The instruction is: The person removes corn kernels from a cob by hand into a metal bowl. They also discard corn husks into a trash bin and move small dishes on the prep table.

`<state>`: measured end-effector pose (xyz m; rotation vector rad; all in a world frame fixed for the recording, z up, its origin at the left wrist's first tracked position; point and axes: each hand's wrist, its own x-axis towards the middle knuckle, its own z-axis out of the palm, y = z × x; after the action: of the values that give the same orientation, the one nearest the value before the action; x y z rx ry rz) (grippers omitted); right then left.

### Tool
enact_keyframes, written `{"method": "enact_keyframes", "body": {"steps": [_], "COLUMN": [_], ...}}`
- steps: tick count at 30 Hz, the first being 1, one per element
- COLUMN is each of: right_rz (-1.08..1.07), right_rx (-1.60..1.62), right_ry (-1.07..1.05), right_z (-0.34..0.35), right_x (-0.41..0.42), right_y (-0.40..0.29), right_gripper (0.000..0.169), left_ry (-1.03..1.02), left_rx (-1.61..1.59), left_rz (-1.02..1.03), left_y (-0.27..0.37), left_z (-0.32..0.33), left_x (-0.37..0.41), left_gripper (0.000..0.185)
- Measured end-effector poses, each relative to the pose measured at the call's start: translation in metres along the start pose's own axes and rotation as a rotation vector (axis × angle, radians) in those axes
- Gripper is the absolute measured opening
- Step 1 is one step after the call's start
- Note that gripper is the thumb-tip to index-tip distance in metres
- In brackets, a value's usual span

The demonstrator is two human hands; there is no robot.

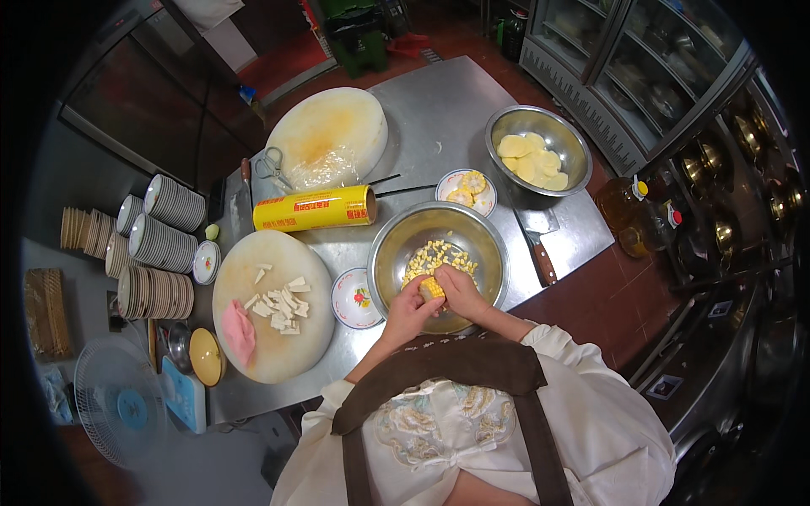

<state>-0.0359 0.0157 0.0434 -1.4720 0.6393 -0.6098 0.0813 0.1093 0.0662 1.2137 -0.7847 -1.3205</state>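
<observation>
A piece of corn cob (431, 289) is held between my two hands, low over a large steel bowl (376, 253). My left hand (408, 313) grips the cob from the left, and the fingers of my right hand (461, 292) press on its right side. Loose yellow corn kernels (436, 253) lie in the bottom of the bowl. Just behind the bowl, a small patterned plate (444, 183) bears cut corn cob pieces (473, 182). An empty plate with a floral pattern (345, 308) sits against the bowl's left side.
A steel bowl (585, 166) of pale yellow slices and a cleaver (543, 259) are at right. Leftward are a round cutting board (278, 253) with white strips and a pink cloth (238, 332), a yellow film roll (313, 207), a second board (316, 126), scissors (272, 167) and stacked dishes (161, 243).
</observation>
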Motion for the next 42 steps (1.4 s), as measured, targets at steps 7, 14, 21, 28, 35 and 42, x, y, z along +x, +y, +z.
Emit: {"method": "enact_keyframes", "body": {"steps": [7, 14, 21, 28, 35, 42], "right_rz": [0.186, 0.020, 0.215, 0.207, 0.114, 0.276], "right_rx": [0.095, 0.012, 0.049, 0.215, 0.056, 0.207], "right_ry": [-0.097, 0.009, -0.030, -0.015, -0.051, -0.099], "right_z": [0.001, -0.003, 0.005, 0.001, -0.001, -0.004], "right_x": [0.001, 0.005, 0.005, 0.000, 0.002, 0.005], "right_y": [-0.009, 0.003, -0.001, -0.004, 0.005, 0.004], "right_gripper": [0.026, 0.029, 0.025, 0.024, 0.023, 0.023], "left_ry": [-0.050, -0.058, -0.055, -0.074, -0.068, -0.072], "left_rx": [-0.036, -0.132, -0.012, -0.021, -0.037, -0.021], "left_rz": [-0.023, -0.081, -0.012, -0.023, -0.040, -0.014], "left_y": [0.000, 0.004, -0.006, -0.013, -0.016, -0.012], "left_z": [-0.006, -0.004, -0.003, -0.011, -0.009, -0.008], "left_x": [0.004, 0.007, 0.005, 0.010, 0.010, 0.010], "left_gripper": [0.038, 0.036, 0.041, 0.040, 0.041, 0.042]}}
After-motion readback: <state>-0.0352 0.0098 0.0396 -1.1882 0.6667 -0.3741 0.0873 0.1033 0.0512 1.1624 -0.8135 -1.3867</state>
